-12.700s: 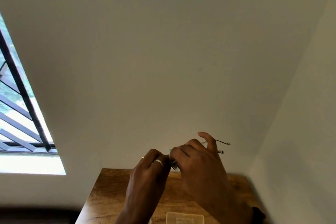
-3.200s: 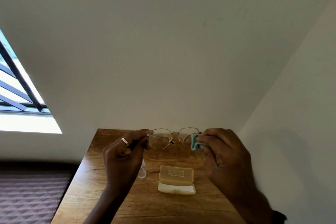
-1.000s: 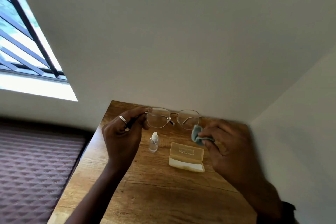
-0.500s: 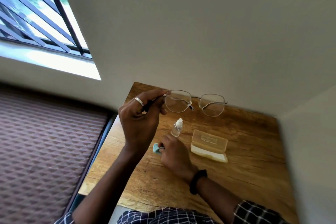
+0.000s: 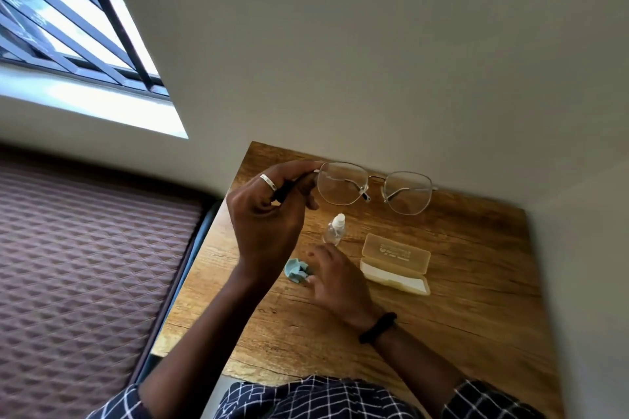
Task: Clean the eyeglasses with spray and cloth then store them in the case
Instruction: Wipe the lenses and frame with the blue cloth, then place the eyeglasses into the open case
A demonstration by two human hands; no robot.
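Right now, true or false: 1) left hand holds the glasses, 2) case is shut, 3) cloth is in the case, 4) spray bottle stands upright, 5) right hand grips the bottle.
1) True: the left hand holds the eyeglasses by one temple, above the table.
2) False: the case lies open.
3) False: the cloth lies on the table, at the right hand's fingertips.
4) True: the spray bottle stands upright.
5) False: the right hand is by the cloth, not gripping the bottle.

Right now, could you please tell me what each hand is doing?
Left hand: closed on the eyeglasses, held up.
Right hand: open beside the cloth; holding nothing.
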